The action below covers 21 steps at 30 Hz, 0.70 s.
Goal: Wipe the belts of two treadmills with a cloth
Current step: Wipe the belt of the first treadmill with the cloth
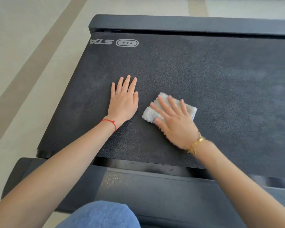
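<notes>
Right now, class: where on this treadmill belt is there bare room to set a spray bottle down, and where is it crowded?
Free: the wide stretch of belt right of the cloth, and the band between the fingertips and the printed logo. Crowded: the near middle, where the left hand rests flat beside the right hand pressing the cloth.
</notes>
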{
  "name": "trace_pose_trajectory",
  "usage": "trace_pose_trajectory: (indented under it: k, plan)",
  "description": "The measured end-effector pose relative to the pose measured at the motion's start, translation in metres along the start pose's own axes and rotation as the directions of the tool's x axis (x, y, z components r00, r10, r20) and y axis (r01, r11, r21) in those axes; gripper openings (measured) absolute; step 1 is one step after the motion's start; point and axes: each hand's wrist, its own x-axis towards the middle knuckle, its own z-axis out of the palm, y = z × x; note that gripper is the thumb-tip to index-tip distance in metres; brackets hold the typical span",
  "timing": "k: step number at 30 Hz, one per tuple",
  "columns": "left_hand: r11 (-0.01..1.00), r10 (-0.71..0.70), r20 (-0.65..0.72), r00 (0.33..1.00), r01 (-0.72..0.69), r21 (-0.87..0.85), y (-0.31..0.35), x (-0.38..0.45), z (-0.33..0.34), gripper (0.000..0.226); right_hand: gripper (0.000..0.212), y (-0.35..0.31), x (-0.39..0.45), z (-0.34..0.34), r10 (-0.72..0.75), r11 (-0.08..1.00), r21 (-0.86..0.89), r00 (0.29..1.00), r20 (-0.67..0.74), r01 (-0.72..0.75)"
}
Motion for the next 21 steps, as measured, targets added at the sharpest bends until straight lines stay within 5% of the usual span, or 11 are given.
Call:
trace_pose_trajectory:
  k: [3, 7, 14, 21]
  plan:
    - [1.0, 0.006, -0.003, 1.0, -0.006, 0.008, 0.0, 0.001, 0.0, 0.054, 0.054, -0.027, -0.045, 0.011, -0.148, 0.989, 0.012, 0.989, -0.006, 0.148]
    - [1.0, 0.01, 0.002, 1.0, -0.01, 0.009, -0.001, 0.001, -0.001, 0.053, 0.055, -0.018, -0.051, 0.014, -0.171, 0.985, 0.02, 0.985, 0.001, 0.171]
    - [1.0, 0.006, 0.021, 1.0, -0.007, 0.021, 0.002, -0.002, -0.004, 0.054, 0.053, 0.028, -0.005, -0.004, 0.205, 0.978, 0.03, 0.978, -0.028, -0.204]
    - [1.0, 0.007, 0.012, 1.0, -0.007, 0.02, 0.001, -0.002, -0.004, 0.053, 0.054, -0.029, -0.076, 0.009, -0.09, 0.994, 0.058, 0.995, 0.034, 0.088]
